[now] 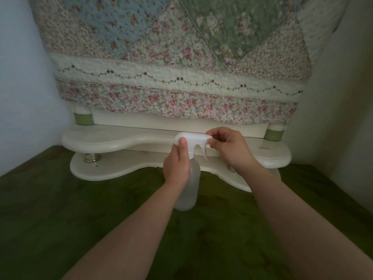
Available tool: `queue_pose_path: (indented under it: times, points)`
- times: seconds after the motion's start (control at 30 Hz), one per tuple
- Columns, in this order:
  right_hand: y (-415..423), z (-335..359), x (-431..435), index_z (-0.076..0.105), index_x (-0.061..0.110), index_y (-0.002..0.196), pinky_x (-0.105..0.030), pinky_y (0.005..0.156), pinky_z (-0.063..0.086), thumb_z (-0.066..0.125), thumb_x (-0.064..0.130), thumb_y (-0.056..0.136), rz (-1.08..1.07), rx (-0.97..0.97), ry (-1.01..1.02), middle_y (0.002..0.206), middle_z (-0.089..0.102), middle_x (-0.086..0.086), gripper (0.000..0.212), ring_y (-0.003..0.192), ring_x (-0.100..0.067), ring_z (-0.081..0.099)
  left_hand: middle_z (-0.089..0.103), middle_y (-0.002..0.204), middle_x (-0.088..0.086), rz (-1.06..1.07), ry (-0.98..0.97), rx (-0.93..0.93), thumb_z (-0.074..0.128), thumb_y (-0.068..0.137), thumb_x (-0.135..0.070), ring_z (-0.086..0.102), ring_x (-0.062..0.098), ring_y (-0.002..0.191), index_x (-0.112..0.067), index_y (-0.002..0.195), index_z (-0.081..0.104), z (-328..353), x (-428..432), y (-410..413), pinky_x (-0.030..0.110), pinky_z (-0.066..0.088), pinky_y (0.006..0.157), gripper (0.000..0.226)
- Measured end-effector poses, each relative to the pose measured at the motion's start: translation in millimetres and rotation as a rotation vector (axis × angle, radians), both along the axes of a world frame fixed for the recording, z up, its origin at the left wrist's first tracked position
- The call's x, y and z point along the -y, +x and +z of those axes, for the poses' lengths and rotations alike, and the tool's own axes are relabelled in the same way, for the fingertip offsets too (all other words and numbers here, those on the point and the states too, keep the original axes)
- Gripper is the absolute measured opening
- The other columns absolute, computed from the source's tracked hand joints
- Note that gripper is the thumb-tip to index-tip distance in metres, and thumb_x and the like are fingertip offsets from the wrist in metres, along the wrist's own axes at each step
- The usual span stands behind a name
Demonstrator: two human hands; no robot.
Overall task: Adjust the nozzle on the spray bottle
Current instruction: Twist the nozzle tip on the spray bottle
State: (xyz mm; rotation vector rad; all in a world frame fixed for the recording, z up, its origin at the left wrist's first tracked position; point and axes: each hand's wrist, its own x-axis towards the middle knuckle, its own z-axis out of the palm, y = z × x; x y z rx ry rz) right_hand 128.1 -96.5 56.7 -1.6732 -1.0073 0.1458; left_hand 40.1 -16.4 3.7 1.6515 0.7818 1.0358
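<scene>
Right now the left hand (177,166) is wrapped around the neck of the spray bottle (188,184), thumb up on the white spray head, holding it upright over the green counter (80,209). At the tip, the right hand (228,146) pinches the nozzle (210,138) between thumb and fingers. Just behind stands a cream wooden shelf (113,142), with a flowered quilt (161,57) hanging above it

A dark green worktop (60,219) fills the lower view. At 12 o'clock a cream two-tier shelf (113,140) with wavy edges stands on it against the wall, its upper tier raised on metal posts (91,157). A floral quilt (161,57) hangs down over the shelf's back.
</scene>
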Motion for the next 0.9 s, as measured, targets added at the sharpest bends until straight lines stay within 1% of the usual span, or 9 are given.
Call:
queue_pose_path:
  times: [0.13, 0.23, 0.33, 0.4, 0.5, 0.6, 0.67, 0.73, 0.9]
  points:
    - [0.2, 1.4, 0.2, 0.065, 0.011, 0.094, -0.03, 0.085, 0.047, 0.06, 0.004, 0.084, -0.013, 0.027, -0.016, 0.082, 0.061, -0.002, 0.013, 0.084, -0.018, 0.058, 0.06, 0.115, 0.016, -0.005, 0.002, 0.006, 0.016, 0.089, -0.052, 0.052, 0.032, 0.11, -0.017, 0.12, 0.05, 0.4, 0.6, 0.1, 0.04, 0.04, 0.091, 0.058]
    - [1.9, 0.4, 2.9, 0.066, 0.008, 0.096, -0.025, 0.081, 0.046, 0.062, 0.004, 0.082, -0.017, 0.064, -0.006, 0.085, 0.062, -0.005, 0.015, 0.084, -0.017, 0.058, 0.061, 0.114, 0.015, -0.009, 0.015, 0.004, 0.015, 0.089, -0.052, 0.053, 0.032, 0.109, -0.017, 0.119, 0.051, -0.3, 0.4, -0.3, 0.04, 0.041, 0.091, 0.059]
    - [0.9, -4.5, 4.4, 0.067, 0.008, 0.099, -0.018, 0.075, 0.045, 0.064, 0.004, 0.081, -0.061, 0.178, 0.007, 0.084, 0.063, -0.005, 0.018, 0.08, -0.015, 0.058, 0.063, 0.107, 0.015, -0.01, 0.017, -0.001, 0.014, 0.088, -0.054, 0.055, 0.031, 0.104, -0.017, 0.116, 0.052, -1.1, -1.2, -0.5, 0.043, 0.044, 0.092, 0.06]
    - [-1.7, -8.9, 4.8, 0.068, 0.008, 0.098, -0.016, 0.074, 0.045, 0.065, 0.002, 0.079, -0.106, 0.307, 0.033, 0.082, 0.064, -0.002, 0.02, 0.078, -0.013, 0.059, 0.064, 0.102, 0.014, -0.013, 0.021, -0.006, 0.013, 0.086, -0.056, 0.057, 0.03, 0.099, -0.017, 0.112, 0.054, -2.0, -1.9, 0.1, 0.047, 0.046, 0.091, 0.062]
    - [-3.0, -15.7, 4.0, 0.068, 0.004, 0.096, -0.017, 0.076, 0.044, 0.068, -0.002, 0.075, -0.177, 0.554, 0.113, 0.082, 0.068, -0.007, 0.022, 0.076, -0.015, 0.06, 0.064, 0.097, 0.012, -0.017, 0.03, -0.013, 0.012, 0.085, -0.059, 0.058, 0.028, 0.095, -0.016, 0.112, 0.054, -2.9, -2.6, 1.3, 0.048, 0.048, 0.089, 0.066]
    - [0.4, -24.0, -0.9, 0.067, -0.002, 0.092, -0.022, 0.074, 0.044, 0.066, -0.009, 0.069, -0.2, 0.746, 0.168, 0.082, 0.07, -0.017, 0.024, 0.075, -0.026, 0.065, 0.06, 0.092, 0.007, -0.015, 0.037, -0.026, 0.012, 0.087, -0.056, 0.055, 0.024, 0.092, -0.016, 0.114, 0.053, -3.1, -3.8, 1.3, 0.039, 0.045, 0.085, 0.063]
    - [2.1, -28.8, -5.0, 0.065, -0.003, 0.09, -0.026, 0.075, 0.043, 0.063, -0.012, 0.067, -0.213, 0.802, 0.178, 0.082, 0.069, -0.019, 0.024, 0.076, -0.032, 0.065, 0.058, 0.089, 0.006, -0.014, 0.043, -0.031, 0.012, 0.087, -0.054, 0.054, 0.023, 0.09, -0.015, 0.115, 0.053, -3.2, -4.1, 0.9, 0.036, 0.043, 0.081, 0.062]
    - [3.4, -32.2, -8.0, 0.064, -0.004, 0.088, -0.025, 0.075, 0.043, 0.063, -0.014, 0.066, -0.222, 0.836, 0.196, 0.082, 0.067, -0.02, 0.025, 0.076, -0.034, 0.064, 0.058, 0.089, 0.006, -0.018, 0.051, -0.031, 0.013, 0.087, -0.053, 0.054, 0.023, 0.09, -0.015, 0.115, 0.053, -2.9, -3.9, 0.2, 0.036, 0.043, 0.081, 0.062]
    - [5.1, -33.9, -11.8, 0.062, -0.004, 0.085, -0.026, 0.074, 0.042, 0.061, -0.016, 0.065, -0.251, 0.868, 0.24, 0.08, 0.066, -0.02, 0.023, 0.077, -0.031, 0.062, 0.059, 0.09, 0.006, -0.017, 0.066, -0.026, 0.014, 0.087, -0.053, 0.056, 0.025, 0.092, -0.014, 0.113, 0.054, -3.0, -3.2, 0.2, 0.04, 0.045, 0.085, 0.061]
